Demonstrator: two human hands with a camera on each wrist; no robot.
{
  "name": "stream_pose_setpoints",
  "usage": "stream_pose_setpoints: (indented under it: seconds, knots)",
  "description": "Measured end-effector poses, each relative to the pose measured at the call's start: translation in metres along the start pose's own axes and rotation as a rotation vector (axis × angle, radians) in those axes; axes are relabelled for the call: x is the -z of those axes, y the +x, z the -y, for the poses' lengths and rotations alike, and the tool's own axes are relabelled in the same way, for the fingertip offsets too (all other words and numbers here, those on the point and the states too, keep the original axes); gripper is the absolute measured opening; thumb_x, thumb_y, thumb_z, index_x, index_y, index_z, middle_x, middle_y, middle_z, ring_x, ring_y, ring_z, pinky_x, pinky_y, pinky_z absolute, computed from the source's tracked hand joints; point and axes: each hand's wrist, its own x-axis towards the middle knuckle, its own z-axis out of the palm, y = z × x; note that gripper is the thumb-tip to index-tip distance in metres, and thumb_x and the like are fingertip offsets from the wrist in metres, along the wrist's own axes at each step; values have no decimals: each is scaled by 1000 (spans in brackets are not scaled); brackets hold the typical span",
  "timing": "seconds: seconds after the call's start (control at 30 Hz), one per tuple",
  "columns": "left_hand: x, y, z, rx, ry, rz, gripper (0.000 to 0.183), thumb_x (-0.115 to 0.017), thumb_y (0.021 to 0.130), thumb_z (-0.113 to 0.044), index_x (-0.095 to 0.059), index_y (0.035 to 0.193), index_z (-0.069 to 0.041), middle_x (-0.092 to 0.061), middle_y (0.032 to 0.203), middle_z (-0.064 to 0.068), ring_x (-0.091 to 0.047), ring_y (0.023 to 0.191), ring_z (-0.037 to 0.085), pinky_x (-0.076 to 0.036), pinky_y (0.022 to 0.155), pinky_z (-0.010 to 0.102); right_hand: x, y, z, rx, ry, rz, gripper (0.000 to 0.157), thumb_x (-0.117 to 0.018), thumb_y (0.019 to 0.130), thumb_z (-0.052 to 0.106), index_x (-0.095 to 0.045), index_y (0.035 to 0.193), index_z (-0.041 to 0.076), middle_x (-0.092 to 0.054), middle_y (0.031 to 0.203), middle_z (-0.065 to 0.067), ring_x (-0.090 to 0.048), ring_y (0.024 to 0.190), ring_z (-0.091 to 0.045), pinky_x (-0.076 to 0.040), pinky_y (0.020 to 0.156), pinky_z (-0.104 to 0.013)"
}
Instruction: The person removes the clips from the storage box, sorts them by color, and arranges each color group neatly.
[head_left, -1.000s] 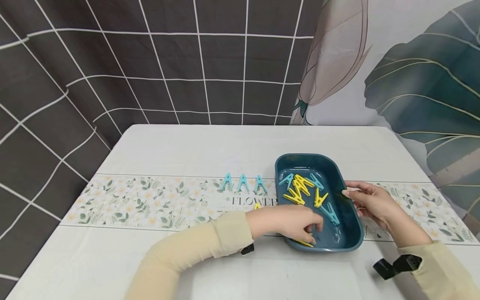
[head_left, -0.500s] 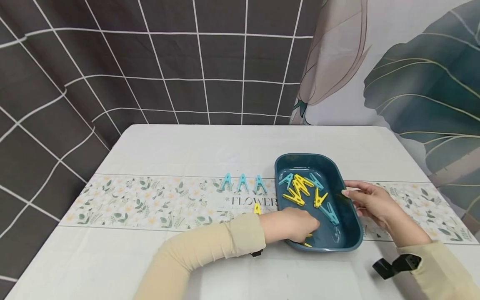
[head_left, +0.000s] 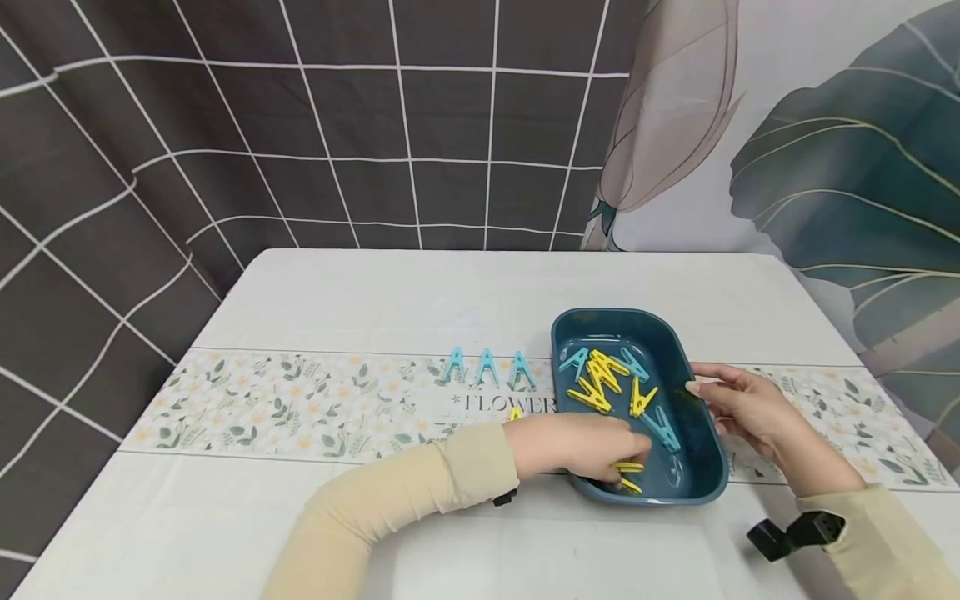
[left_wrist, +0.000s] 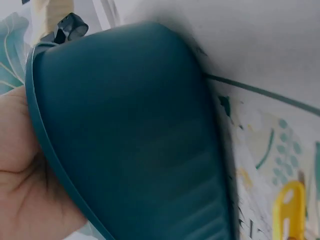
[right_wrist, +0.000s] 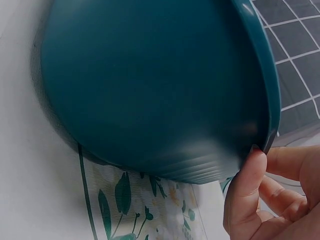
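Note:
My left hand (head_left: 581,443) reaches over the near left side of the blue plastic tray (head_left: 693,487). Its fingers pinch a yellow clothespin (head_left: 630,467), whose two legs stick out past the fingertips; the rest is hidden under the hand. In the left wrist view, the palm (left_wrist: 25,190) lies over the tray's rim. My right hand (head_left: 750,412) grips the tray's right rim between thumb and fingers, as the right wrist view also shows. Farther back inside the tray lie several yellow clothespins (head_left: 639,397) and light blue clothespins (head_left: 662,429).
Three light blue clothespins (head_left: 486,366) stand in a row on the table left of the tray, tips apart toward me. A yellow clothespin (left_wrist: 290,210) lies nearer, mostly behind my left wrist in the head view. A dark gridded cloth (head_left: 442,125) hangs behind the white table (head_left: 420,292).
My left hand has dipped into the tray's near left corner and closed its fingers on a yellow clothespin, shifting it slightly right. The right hand and tray have stayed put.

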Motion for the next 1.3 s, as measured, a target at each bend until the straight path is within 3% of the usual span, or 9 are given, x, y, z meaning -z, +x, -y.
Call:
stream_pose_setpoints:
  seconds: [0.1,0.43,0.6,0.7,0.8,0.97,1.07,1.17,1.3]
  knots:
    - [2,-2,3,-61,-62,-17,27,-67,90,-23,-58,114,-17,-57,93,-7,-50,80,2,-41,66,8,1,-1,-1,2,11,1,30,-56,96,23,-54,126,20,-57,71,9,-52,57,-8,-50,51,-22]
    - [5,-9,13,-209,-287,-48,22,-68,88,-11,-61,108,-9,-63,105,-1,-54,88,0,-41,77,3,0,-1,-1,-2,36,7,26,-58,95,22,-56,121,25,-58,71,10,-52,57,-8,-50,51,-21]
    - [8,-16,18,-196,-291,-86,18,-69,87,-11,-64,105,-10,-65,102,-3,-55,88,0,-41,78,3,0,-1,-1,-5,36,2,20,-57,95,22,-57,112,32,-58,70,10,-52,57,-8,-50,51,-21]
    - [9,-22,21,-191,-289,-128,17,-68,88,-11,-66,104,-11,-64,102,-4,-54,91,-1,-40,79,3,0,-1,0,-5,25,2,24,-57,95,23,-56,120,25,-58,71,10,-52,58,-8,-50,51,-21]
    - [11,-28,24,-203,-332,-170,16,-67,88,-9,-67,104,-10,-64,102,-2,-52,93,1,-41,79,4,0,0,0,-7,18,0,36,-57,95,24,-51,129,15,-59,72,10,-52,58,-8,-50,51,-22]
    - [16,-37,29,-217,-404,-202,17,-67,88,-5,-69,105,-6,-63,102,3,-50,88,5,-43,74,8,2,-1,-1,-11,22,0,34,-58,95,26,-52,128,19,-58,71,11,-52,59,-8,-50,51,-21]
    - [18,-42,32,-224,-454,-214,20,-67,88,-5,-68,107,-3,-63,105,8,-50,82,6,-45,71,9,2,0,-1,-9,12,1,42,-58,96,27,-49,134,12,-58,72,10,-52,59,-9,-50,52,-22]
    - [18,-46,36,-206,-511,-228,26,-67,88,-7,-64,114,-1,-63,105,9,-51,77,5,-46,70,10,1,0,-1,-3,0,1,49,-57,96,27,-44,138,5,-58,72,10,-52,59,-9,-50,52,-22]
    - [18,-54,41,-156,-624,-266,36,-67,88,-9,-58,123,-3,-60,104,7,-54,79,2,-48,75,12,1,-1,-1,5,5,0,43,-58,96,28,-48,134,10,-58,72,10,-52,59,-9,-50,51,-22]
